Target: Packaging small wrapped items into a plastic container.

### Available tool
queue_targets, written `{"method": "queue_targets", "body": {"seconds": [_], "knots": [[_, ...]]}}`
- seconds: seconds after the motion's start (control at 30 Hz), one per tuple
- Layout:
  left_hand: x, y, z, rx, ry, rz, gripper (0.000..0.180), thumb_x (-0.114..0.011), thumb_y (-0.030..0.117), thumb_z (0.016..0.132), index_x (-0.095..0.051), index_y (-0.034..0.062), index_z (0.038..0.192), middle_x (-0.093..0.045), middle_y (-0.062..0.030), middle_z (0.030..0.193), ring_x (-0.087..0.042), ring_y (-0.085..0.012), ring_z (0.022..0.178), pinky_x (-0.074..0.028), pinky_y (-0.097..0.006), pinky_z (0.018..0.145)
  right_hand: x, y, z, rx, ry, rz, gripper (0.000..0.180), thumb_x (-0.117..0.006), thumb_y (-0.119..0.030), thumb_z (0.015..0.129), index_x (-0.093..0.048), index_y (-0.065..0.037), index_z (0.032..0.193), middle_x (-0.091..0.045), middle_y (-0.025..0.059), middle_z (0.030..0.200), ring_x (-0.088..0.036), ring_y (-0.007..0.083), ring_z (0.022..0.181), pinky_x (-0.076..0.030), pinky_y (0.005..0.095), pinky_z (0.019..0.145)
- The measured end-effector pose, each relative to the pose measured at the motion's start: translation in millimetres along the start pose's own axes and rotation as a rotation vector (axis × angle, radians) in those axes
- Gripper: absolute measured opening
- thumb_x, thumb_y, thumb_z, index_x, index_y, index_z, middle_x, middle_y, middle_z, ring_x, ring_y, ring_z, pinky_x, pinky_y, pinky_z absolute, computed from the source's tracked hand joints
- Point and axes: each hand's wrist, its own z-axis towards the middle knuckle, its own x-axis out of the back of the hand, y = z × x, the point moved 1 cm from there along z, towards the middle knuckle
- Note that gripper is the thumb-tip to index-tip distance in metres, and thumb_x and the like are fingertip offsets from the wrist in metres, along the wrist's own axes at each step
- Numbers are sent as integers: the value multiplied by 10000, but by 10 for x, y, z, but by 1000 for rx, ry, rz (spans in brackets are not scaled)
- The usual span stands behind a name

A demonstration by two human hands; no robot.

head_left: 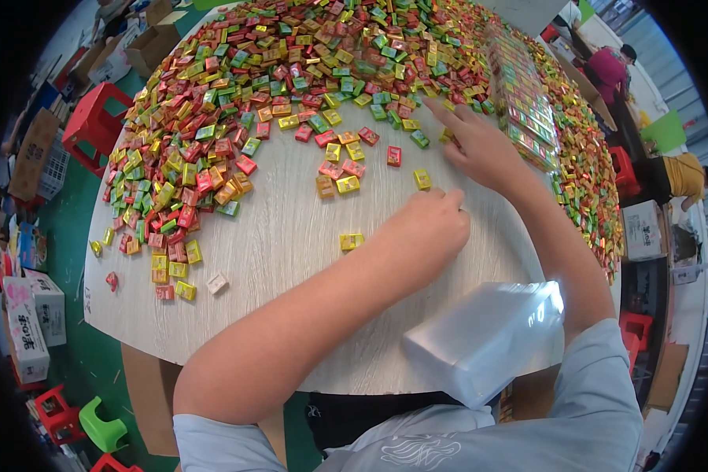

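My left hand [431, 230] rests on the pale wooden table [283, 236] with fingers curled shut; whether it holds anything is hidden. A single yellow wrapped candy [351, 241] lies just left of it. My right hand [480, 145] reaches forward with the index finger stretched out, touching small candies at the edge of the big heap of red, yellow, green and orange wrapped candies [291, 63]. A yellow candy [422, 179] lies between the two hands. A clear plastic bag [488, 338] sits at the table's near edge by my right arm.
A long clear pack of sorted candies [527, 102] lies right of my right hand. Red stools [94, 122], cardboard boxes [31, 153] and a green stool [102, 429] stand on the floor at left. Other people [688, 177] sit at far right.
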Motion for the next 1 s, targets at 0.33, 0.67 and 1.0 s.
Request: {"method": "queue_targets", "body": {"seconds": [0.33,0.67,1.0], "knots": [[-27,-88,-36,35,30,9,162,-730,131,852,-693,-21,895,-627,-183,992,-666,-358,966,-544,-449,906,32,25,-352,-7,-91,4,593,-548,-115,928,-555,-205,1513,-583,185,1101,-618,363,1032,-511,442,939],[64,35,63,45,31,41,238,-754,123,874,-696,-19,1056,-625,-169,1027,-665,-365,974,-548,-454,881,274,-94,-1604,15,-103,210,585,-614,-62,835,-599,-67,1420,-593,170,1027,-608,363,950,-514,431,899],[126,75,29,159,-42,-93,245,-764,155,884,-681,-46,997,-624,-189,1032,-661,-376,1000,-546,-460,913,349,101,-1241,188,-138,190,541,-623,-52,842,-609,-68,1382,-608,175,1154,-605,364,1075,-507,428,950]]}}
